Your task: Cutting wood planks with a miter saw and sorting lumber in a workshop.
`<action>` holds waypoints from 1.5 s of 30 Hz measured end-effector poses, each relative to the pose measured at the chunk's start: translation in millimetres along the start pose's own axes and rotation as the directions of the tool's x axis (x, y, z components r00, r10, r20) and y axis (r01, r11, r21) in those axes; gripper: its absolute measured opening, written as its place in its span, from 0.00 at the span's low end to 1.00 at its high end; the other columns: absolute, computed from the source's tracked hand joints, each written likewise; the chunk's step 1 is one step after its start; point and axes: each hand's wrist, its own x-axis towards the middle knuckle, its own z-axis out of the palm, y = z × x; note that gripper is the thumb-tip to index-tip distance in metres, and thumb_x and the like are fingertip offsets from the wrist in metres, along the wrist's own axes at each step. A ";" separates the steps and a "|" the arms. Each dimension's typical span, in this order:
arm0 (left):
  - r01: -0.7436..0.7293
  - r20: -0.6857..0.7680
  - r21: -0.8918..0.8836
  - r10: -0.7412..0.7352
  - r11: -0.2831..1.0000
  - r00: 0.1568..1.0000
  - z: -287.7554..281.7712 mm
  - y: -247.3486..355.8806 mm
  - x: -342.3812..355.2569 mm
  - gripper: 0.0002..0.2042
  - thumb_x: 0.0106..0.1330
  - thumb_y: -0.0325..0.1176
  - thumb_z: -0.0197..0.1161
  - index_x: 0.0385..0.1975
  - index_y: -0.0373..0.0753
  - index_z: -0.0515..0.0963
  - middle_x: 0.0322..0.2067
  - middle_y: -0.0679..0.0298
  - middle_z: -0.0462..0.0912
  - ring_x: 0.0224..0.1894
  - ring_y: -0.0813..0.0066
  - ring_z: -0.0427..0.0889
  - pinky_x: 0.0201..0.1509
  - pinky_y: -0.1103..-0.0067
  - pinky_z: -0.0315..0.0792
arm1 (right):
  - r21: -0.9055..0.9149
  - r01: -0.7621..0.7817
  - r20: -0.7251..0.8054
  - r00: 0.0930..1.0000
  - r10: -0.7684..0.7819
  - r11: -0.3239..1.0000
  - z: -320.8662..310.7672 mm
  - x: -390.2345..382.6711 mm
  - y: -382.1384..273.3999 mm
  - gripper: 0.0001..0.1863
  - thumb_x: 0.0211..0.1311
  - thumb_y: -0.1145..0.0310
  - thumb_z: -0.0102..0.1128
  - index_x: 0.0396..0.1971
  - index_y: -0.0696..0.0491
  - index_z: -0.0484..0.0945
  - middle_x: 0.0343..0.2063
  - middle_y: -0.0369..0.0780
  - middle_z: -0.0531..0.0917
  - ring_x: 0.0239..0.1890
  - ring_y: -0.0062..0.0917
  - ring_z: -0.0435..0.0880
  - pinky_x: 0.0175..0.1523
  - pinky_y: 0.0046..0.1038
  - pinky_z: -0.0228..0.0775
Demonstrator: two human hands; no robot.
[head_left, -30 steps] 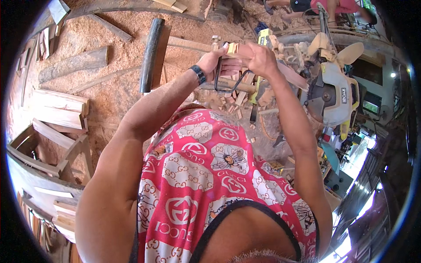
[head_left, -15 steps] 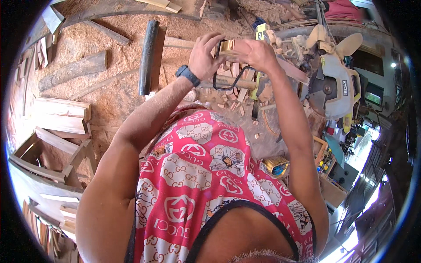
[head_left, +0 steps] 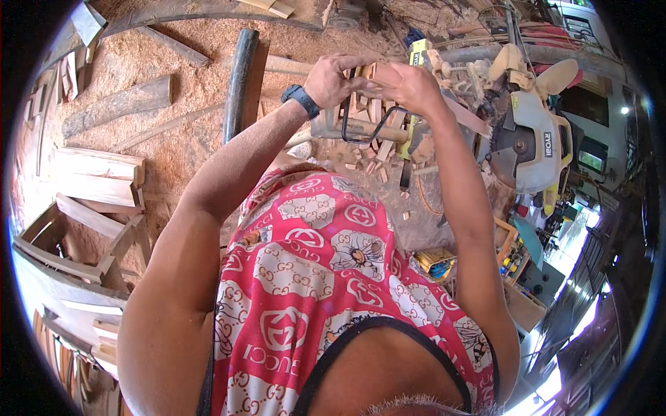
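Observation:
Both hands meet at the top centre, over the left side of a miter saw (head_left: 531,149). My right hand (head_left: 411,87) is closed round a small reddish-brown wooden block (head_left: 375,71). From the other side my left hand (head_left: 331,82), with a dark watch on its wrist, has its fingers curled onto the block's left end, covering much of it. Just below the hands is a bent black metal bar (head_left: 345,128). Small wood offcuts (head_left: 373,156) lie scattered beneath it.
A dark rounded post (head_left: 241,87) stands left of my left hand. Planks (head_left: 100,170) and a wooden frame (head_left: 87,218) are at the left, with sawdust over the ground. The saw's blade (head_left: 512,147) lies right of my right forearm. Crates (head_left: 437,263) sit lower right.
My left fingers have come down over the block, hiding the pale golden face that showed before. The hands stay in nearly the same place; the view has shifted slightly.

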 end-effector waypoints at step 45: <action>0.167 0.374 0.066 -0.179 0.984 0.910 42.1 13.8 62.0 0.31 0.59 0.59 0.68 0.50 0.37 0.83 0.42 0.49 0.87 0.47 0.57 0.86 0.52 0.68 0.78 | 0.103 0.007 -0.026 1.000 -0.004 0.995 4.6 -17.5 76.9 0.26 0.56 0.49 0.69 0.38 0.58 0.78 0.28 0.48 0.85 0.33 0.42 0.86 0.37 0.38 0.76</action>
